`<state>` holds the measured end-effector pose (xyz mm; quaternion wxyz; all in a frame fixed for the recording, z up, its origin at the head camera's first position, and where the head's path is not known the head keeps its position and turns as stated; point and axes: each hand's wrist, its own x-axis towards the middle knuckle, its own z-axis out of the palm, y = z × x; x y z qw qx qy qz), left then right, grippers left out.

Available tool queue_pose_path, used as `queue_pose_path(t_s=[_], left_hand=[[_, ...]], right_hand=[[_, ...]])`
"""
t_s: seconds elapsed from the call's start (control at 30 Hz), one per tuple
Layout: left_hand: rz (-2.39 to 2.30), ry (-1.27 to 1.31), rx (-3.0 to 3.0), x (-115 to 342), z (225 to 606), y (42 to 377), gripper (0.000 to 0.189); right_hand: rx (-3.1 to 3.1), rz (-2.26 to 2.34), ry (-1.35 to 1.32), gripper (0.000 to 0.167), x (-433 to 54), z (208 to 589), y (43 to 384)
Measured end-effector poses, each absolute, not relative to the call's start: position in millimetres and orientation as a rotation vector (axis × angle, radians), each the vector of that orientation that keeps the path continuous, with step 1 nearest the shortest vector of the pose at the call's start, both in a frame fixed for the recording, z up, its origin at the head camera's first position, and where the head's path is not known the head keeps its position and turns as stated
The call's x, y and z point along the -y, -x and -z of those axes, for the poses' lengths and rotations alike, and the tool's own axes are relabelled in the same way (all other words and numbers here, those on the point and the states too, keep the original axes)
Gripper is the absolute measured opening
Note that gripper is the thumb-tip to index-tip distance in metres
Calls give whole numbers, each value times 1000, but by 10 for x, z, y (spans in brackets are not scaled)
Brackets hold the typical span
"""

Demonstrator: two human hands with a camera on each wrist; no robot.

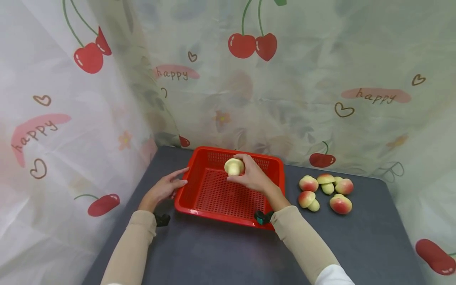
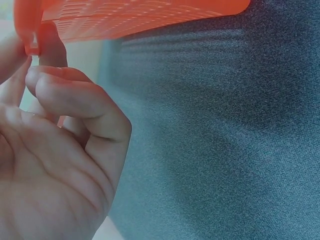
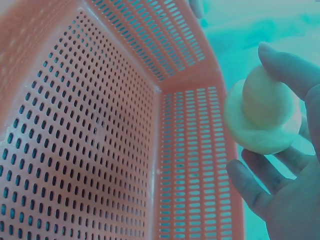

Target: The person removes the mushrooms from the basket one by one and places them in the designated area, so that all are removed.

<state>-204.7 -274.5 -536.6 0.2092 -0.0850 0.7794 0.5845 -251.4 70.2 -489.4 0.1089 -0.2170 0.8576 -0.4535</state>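
My right hand (image 1: 252, 174) holds a toy mushroom (image 1: 234, 166) over the red plastic basket (image 1: 228, 223). Its pale stem and the pale underside of its cap show; in the right wrist view the thumb lies against the stem of the mushroom (image 3: 267, 107), with fingers behind the cap. My left hand (image 1: 164, 190) is at the basket's left rim. Seen from the left wrist, thumb and finger pinch that rim (image 2: 30, 25) while other fingers curl below it. The perforated floor (image 3: 85, 135) of the basket has nothing lying on it.
Several red-and-yellow toy mushrooms (image 1: 327, 184) lie grouped on the dark grey table (image 1: 221, 257), right of the basket. A curtain (image 1: 299, 79) printed with cherries and "happy" hangs along the back and sides. Black wrist cameras (image 1: 263, 217) sit near both cuffs.
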Motion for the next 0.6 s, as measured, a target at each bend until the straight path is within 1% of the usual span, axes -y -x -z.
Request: queue_pose_path(t_s=[0.2, 0.6], left_hand=[[-1637, 233, -2152, 2734, 5366, 2056, 58], [-1633, 230, -2156, 2738, 5378, 2041, 59]], right_hand=[[-2536, 1400, 604, 78, -924, 4919, 2448], [-2575, 1479, 499, 82, -1299, 4949, 2300]])
